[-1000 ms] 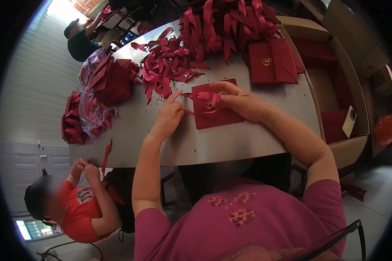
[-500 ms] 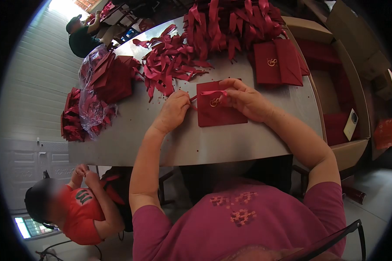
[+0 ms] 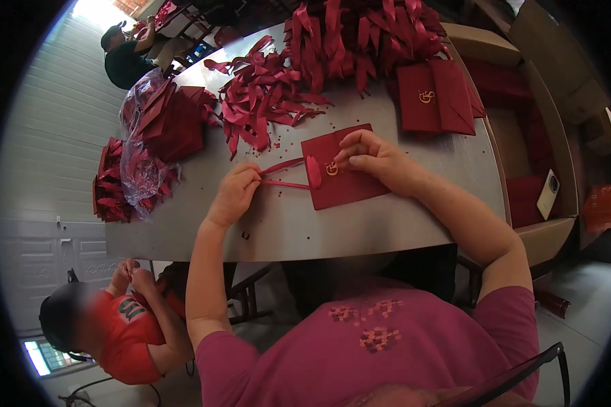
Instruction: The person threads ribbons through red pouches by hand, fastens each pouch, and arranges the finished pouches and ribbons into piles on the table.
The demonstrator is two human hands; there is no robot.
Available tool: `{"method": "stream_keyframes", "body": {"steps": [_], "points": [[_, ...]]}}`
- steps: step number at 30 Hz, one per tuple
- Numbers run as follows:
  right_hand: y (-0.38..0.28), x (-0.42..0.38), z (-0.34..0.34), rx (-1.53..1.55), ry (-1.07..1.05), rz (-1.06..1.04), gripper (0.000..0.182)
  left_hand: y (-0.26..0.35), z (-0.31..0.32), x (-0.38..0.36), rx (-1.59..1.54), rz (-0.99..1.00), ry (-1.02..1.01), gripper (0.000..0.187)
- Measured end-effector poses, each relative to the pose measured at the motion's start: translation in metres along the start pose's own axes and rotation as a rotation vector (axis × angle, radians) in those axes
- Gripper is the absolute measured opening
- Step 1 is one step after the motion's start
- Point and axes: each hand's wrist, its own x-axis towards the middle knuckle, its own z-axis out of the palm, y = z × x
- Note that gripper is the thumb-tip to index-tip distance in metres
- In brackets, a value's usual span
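Pale ribbed wall point(image 3: 61, 149) lines the left side of the room, beside a grey metal tabletop point(image 3: 360, 237) with a curved edge and small dark red specks scattered on it. Near the middle of the tabletop, the left hand point(image 3: 234, 193) pinches the ends of a red ribbon point(image 3: 285, 184) between its fingertips. Two strands stretch from there to the left edge of a small dark red bag point(image 3: 346, 183), which lies flat with gold lettering on its front; a wider loop of the ribbon rests by the lettering. Over the bag's right part, the right hand point(image 3: 377, 161) is released, its fingers loosely bent; whether it touches the bag cannot be told.

Beyond the bag, toward the far side, lies a loose heap of ribbons point(image 3: 258, 98), and to its right a big pile of ribboned items point(image 3: 360, 41). Two red bags point(image 3: 431, 98) sit at the far right, overlapping. On the left are more red bags point(image 3: 176, 122), partly covered by clear plastic point(image 3: 134, 173). Off the tabletop's right side, an open cardboard box point(image 3: 553, 230) holds dark red contents and a pale phone point(image 3: 547, 195). At the near left sits a person in a red shirt point(image 3: 132, 332), hands together; at the far left is a person in dark green point(image 3: 125, 64).
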Motion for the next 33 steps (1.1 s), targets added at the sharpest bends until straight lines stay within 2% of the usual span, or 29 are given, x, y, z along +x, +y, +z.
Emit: {"method": "stream_keyframes", "body": {"steps": [3, 6, 7, 9, 13, 16, 18, 19, 21, 23, 25, 26, 27, 28, 29, 31, 33], "points": [[0.005, 0.002, 0.003, -0.012, -0.002, -0.014, 0.029, 0.002, -0.003, -0.019, 0.020, -0.014, 0.017, 0.009], [0.014, 0.008, -0.004, 0.105, -0.124, -0.066, 0.027, -0.012, -0.015, -0.016, -0.040, -0.141, 0.154, 0.017], [0.009, 0.006, -0.005, -0.104, -0.071, -0.065, 0.027, -0.010, -0.015, -0.015, -0.046, -0.160, 0.230, 0.023], [0.016, 0.007, -0.003, 0.068, -0.078, -0.064, 0.025, 0.018, -0.016, 0.005, 0.013, -0.161, 0.235, 0.033], [0.008, 0.006, 0.000, -0.089, -0.055, -0.050, 0.027, 0.054, 0.032, 0.054, 0.108, 0.070, 0.152, 0.042], [-0.001, 0.003, 0.001, -0.252, -0.105, -0.115, 0.028, 0.069, 0.053, 0.079, 0.127, 0.112, 0.087, 0.047], [0.001, 0.002, -0.002, -0.287, -0.126, -0.135, 0.028, 0.084, 0.052, 0.086, 0.211, -0.010, -0.090, 0.046], [0.002, 0.002, -0.004, -0.233, -0.153, -0.134, 0.028, 0.081, 0.052, 0.087, 0.208, -0.018, -0.094, 0.046], [0.001, -0.002, -0.003, -0.171, -0.182, -0.124, 0.028, 0.064, 0.048, 0.083, 0.048, -0.100, -0.050, 0.040], [-0.012, -0.011, 0.003, -0.021, -0.184, -0.051, 0.026, 0.057, 0.035, 0.081, -0.050, -0.149, -0.091, 0.033], [-0.019, -0.017, 0.007, -0.121, -0.184, -0.063, 0.026, 0.061, 0.021, 0.076, -0.315, -0.400, -0.318, 0.026], [-0.025, -0.017, 0.008, -0.224, -0.182, -0.085, 0.025, 0.063, 0.017, 0.077, -0.319, -0.399, -0.308, 0.026], [-0.033, -0.020, 0.009, -0.228, -0.190, -0.076, 0.025, 0.066, 0.014, 0.073, -0.443, -0.429, -0.269, 0.022], [-0.039, -0.026, 0.008, -0.036, -0.146, -0.045, 0.031, 0.066, 0.016, 0.065, -0.574, -0.471, -0.233, 0.018], [-0.040, -0.030, 0.005, 0.162, -0.096, 0.001, 0.037, 0.056, 0.012, 0.061, -0.539, -0.402, -0.213, 0.019], [-0.027, -0.018, -0.023, 0.269, -0.118, -0.300, 0.036, 0.064, -0.005, 0.050, -0.479, -0.232, 0.083, 0.021], [-0.029, -0.010, -0.042, 0.417, -0.081, -0.460, 0.035, 0.114, -0.032, 0.042, -0.186, -0.060, 0.457, 0.026]]}}
